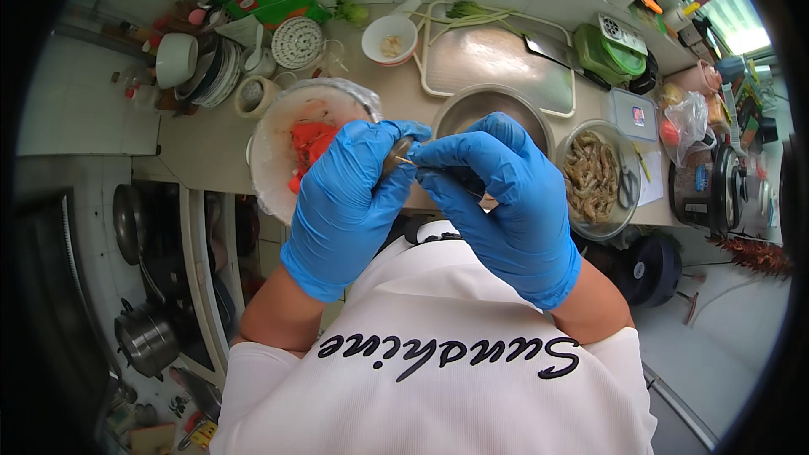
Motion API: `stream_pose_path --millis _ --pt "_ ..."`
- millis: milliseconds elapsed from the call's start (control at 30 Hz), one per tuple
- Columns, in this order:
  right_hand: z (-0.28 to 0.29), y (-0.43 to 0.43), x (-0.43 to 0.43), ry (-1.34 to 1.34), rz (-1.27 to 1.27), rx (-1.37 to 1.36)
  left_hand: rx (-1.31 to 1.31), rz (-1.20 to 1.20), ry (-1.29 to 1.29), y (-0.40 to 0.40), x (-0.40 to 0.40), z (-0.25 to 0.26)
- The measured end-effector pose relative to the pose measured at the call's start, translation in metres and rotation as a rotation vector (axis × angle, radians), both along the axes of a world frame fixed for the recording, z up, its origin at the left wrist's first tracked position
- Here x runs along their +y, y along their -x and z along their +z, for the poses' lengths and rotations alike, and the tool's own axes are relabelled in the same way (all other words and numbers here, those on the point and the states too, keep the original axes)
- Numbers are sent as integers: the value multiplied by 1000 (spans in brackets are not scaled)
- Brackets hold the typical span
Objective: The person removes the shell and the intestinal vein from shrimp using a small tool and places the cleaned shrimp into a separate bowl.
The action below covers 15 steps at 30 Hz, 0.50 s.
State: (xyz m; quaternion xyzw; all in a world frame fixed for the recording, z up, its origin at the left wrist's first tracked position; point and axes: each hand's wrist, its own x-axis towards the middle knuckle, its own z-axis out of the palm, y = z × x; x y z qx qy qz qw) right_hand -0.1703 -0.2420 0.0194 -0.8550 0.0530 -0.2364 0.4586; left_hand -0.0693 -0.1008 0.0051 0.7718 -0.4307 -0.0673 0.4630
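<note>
Both hands wear blue gloves and meet in front of my chest. A shrimp [396,157] is pinched between the thumb and fingers of my left hand [354,196]. My right hand [505,196] grips a thin wooden toothpick [406,161], whose tip points at the shrimp; whether it pierces the shell I cannot tell. Behind the right hand stands a round metal bowl [493,93], its inside mostly hidden. Whole raw shrimp [593,174] fill much of a clear bowl [622,227] on the right, with scissors [627,188] at its side. Left of my hands is a lined white basin [272,158] with red material inside.
A metal tray [493,63] with green stalks and a cleaver [550,52] lies at the back, beside a white bowl [390,35]. Stacked plates [218,72] stand at the left. A lidded plastic box [633,114] and a dark appliance [701,186] are at the right.
</note>
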Motion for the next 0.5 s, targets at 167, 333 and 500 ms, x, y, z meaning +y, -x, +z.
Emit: stream_pose_path --millis 167,333,500 --pt "3 -22 26 -4 23 36 -67 -3 -11 -23 27 0" --pt "1 -41 45 20 17 12 -120 -10 -34 -40 46 -3" --pt "3 -50 60 47 -4 38 -112 -33 -63 -52 59 -3"
